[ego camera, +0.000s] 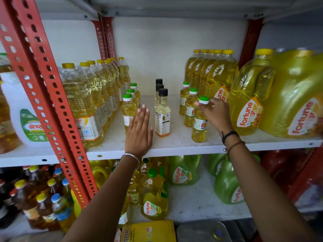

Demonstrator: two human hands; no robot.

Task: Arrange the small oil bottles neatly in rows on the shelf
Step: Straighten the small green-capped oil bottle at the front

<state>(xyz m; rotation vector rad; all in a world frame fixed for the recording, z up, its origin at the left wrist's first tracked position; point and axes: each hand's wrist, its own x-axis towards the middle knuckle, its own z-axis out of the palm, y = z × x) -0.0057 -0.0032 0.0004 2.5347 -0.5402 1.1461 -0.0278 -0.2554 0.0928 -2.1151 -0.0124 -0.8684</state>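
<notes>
We've got the right hand (215, 110) pinching the cap of the front green-capped oil bottle (199, 119) nr shelf (174, 145) edge; left hand (139, 130) flat, holding nothing. Risk, imo: cap-only hold tips it into neighbours.

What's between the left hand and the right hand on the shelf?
Head view: the black-capped bottle row stands between the left hand and right hand; bare shelf either side.

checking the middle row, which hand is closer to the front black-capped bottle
Left. The left hand lies flat and open on the shelf just left of the front black-capped bottle, apart from it. The right hand is farther right, gripping the front green-capped bottle.
</notes>
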